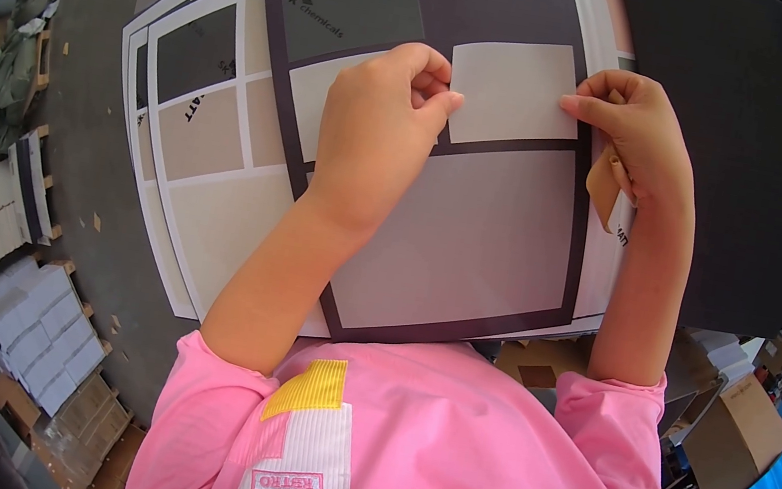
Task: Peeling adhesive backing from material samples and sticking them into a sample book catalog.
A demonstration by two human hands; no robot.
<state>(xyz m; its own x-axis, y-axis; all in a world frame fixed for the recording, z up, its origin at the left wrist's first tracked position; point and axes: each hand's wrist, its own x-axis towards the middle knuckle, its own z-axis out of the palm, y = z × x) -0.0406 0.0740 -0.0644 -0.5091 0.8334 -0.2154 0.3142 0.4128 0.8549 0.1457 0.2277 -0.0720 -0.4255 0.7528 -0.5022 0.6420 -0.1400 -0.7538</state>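
Observation:
A pale grey rectangular card (514,96) lies over an upper panel of a dark board (482,5). At the card's left edge my left hand (378,126) is closed, thumb and forefinger pinched together. My right hand (645,136) pinches the right edge between thumb and forefinger. Its lower fingers also hold a small tan piece (603,190), whose kind I cannot make out. Below the card the board bears a large grey-mauve panel (462,240). A dark green-grey panel (355,11) sits at its upper left, and another pale panel (309,106) is partly hidden by my left hand.
White-framed sample boards (233,221) lie under and left of the dark board. A large black sheet (733,124) covers the right. Stacks of white paper (30,322) stand on the floor at left, and cardboard boxes (738,428) at lower right.

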